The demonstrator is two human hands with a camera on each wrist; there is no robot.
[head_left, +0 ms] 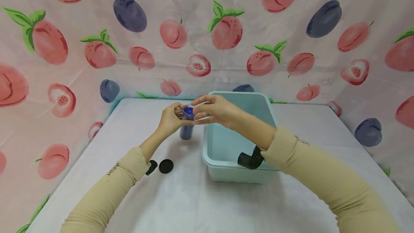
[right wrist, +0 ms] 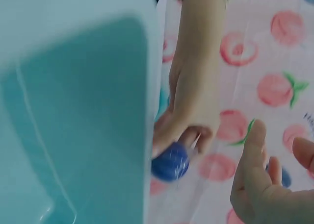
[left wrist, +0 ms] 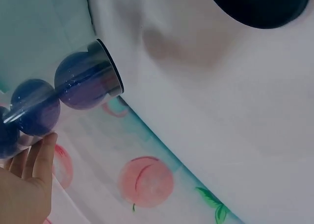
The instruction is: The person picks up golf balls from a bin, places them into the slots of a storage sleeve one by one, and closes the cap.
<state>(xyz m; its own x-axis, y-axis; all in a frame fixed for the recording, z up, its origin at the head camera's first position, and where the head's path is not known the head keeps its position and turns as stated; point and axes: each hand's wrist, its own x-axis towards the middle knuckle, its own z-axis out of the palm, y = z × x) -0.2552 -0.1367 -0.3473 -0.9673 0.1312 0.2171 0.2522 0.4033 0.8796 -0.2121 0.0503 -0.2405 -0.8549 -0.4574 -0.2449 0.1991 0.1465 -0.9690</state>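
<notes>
My left hand (head_left: 169, 120) grips a clear tube (head_left: 186, 133) upright above the table, left of the pale blue bin. Blue balls (left wrist: 82, 82) are stacked inside the tube in the left wrist view, where my left fingers wrap its side. A blue ball (right wrist: 170, 162) shows at the tube's upper end in the right wrist view. My right hand (head_left: 217, 111) hovers beside the tube's mouth, fingers loosely spread. In the right wrist view, that hand's fingers (right wrist: 253, 145) stand apart from the ball with nothing between them.
The pale blue bin (head_left: 206, 159) stands right of the tube, beneath my right forearm. A round black lid (head_left: 166, 166) lies on the white table (head_left: 181, 204) near my left sleeve. Behind the table hangs a fruit-patterned cloth (head_left: 200, 13).
</notes>
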